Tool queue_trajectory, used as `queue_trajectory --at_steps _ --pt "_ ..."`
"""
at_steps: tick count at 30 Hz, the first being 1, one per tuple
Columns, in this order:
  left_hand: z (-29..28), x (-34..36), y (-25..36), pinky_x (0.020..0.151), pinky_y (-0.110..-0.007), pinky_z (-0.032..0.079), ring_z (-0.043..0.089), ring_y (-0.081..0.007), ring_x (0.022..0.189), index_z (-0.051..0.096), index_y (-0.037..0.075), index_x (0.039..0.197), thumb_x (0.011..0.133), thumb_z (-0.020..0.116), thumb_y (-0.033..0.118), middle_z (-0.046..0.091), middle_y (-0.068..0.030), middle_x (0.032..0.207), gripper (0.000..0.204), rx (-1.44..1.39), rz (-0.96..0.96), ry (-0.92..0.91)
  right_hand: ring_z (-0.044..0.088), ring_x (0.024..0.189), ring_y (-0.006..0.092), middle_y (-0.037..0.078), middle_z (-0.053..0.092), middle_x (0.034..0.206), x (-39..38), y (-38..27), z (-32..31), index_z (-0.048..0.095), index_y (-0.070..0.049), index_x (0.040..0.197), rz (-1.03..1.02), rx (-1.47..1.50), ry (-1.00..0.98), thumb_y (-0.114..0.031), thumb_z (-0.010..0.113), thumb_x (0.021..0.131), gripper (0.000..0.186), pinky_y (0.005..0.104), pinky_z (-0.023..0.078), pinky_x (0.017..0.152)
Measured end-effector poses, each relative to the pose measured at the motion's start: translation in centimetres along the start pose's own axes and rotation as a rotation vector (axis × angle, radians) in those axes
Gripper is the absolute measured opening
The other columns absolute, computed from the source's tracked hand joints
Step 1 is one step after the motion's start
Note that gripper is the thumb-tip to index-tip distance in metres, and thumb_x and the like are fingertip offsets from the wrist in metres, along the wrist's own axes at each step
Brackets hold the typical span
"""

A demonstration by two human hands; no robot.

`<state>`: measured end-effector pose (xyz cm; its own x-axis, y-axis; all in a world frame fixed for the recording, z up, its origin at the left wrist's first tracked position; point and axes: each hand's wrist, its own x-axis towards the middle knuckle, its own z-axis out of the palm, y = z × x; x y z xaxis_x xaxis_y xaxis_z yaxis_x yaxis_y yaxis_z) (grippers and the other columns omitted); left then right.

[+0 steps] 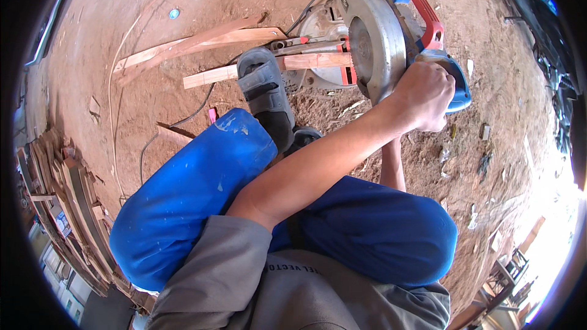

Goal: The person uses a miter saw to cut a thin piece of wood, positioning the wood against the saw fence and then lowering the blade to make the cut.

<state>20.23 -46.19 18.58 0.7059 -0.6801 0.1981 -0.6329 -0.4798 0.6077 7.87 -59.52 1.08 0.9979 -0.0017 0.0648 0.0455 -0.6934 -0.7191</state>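
A miter saw (385,43) with a grey blade guard, red handle and blue housing stands on the ground ahead of me. My left hand (431,95) reaches across to the right, its fingers closed around the saw's handle beside the blue housing (458,85). My right forearm (392,165) rises beneath the left one; the right hand is hidden behind it. A wooden strip (211,76) lies across the saw base (327,76), one end beside the blade guard. My sandalled left foot (260,79) rests at the strip.
More wooden strips (183,49) lie crossed at the left of the saw. A yellowish cord (122,43) and a dark cable (202,107) run over the dirt floor (501,122). Stacked lumber (67,201) stands at the far left. Wood scraps litter the right side.
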Motion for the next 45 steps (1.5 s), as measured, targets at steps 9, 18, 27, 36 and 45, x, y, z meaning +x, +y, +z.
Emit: queue_trajectory --at_steps 9,18,27,36,45 --pt "0.1 0.0 0.1 0.082 -0.042 0.06 0.076 -0.0308 0.086 0.072 -0.003 0.1 0.067 0.083 0.028 0.076 -0.0184 0.093 0.047 -0.026 0.011 -0.016 0.055 0.135 0.0332 0.017 0.057 0.147 -0.7 1.5 -0.5 0.053 -0.008 0.147 -0.027 -0.009 -0.046 -0.038 0.079 0.091 0.069 0.0481 0.043 0.113" --pt "0.1 0.1 0.0 0.08 -0.042 0.061 0.076 -0.031 0.082 0.072 -0.004 0.101 0.067 0.082 0.029 0.076 -0.0186 0.09 0.048 -0.036 0.003 -0.004 0.054 0.136 0.0332 0.017 0.057 0.149 -0.9 2.3 -0.3 0.052 -0.008 0.149 -0.045 -0.01 -0.08 -0.039 0.078 0.091 0.071 0.0483 0.042 0.114" --pt "0.1 0.1 0.0 0.075 -0.042 0.061 0.076 -0.031 0.076 0.072 -0.003 0.095 0.065 0.082 0.027 0.075 -0.0186 0.086 0.043 -0.041 0.016 0.019 0.054 0.138 0.0331 0.016 0.056 0.151 -1.2 2.9 -1.0 0.051 -0.008 0.152 -0.044 -0.01 -0.096 -0.04 0.078 0.092 0.072 0.0486 0.042 0.115" --pt "0.5 0.1 -0.1 0.076 -0.04 0.061 0.075 -0.0286 0.078 0.073 0.0 0.09 0.063 0.081 0.027 0.075 -0.0169 0.086 0.039 -0.022 -0.001 0.022 0.051 0.142 0.0335 0.017 0.054 0.154 -1.3 2.9 -2.1 0.048 -0.008 0.154 0.027 -0.011 -0.084 -0.039 0.077 0.094 0.074 0.0483 0.04 0.116" --pt "0.7 0.0 -0.2 0.083 -0.043 0.061 0.074 -0.0304 0.086 0.071 -0.001 0.097 0.066 0.084 0.029 0.074 -0.0171 0.091 0.045 -0.046 0.005 0.064 0.055 0.133 0.0325 0.019 0.053 0.152 -0.5 2.1 -1.9 0.042 -0.006 0.157 0.0 -0.027 -0.046 -0.043 0.078 0.09 0.085 0.0497 0.044 0.111"
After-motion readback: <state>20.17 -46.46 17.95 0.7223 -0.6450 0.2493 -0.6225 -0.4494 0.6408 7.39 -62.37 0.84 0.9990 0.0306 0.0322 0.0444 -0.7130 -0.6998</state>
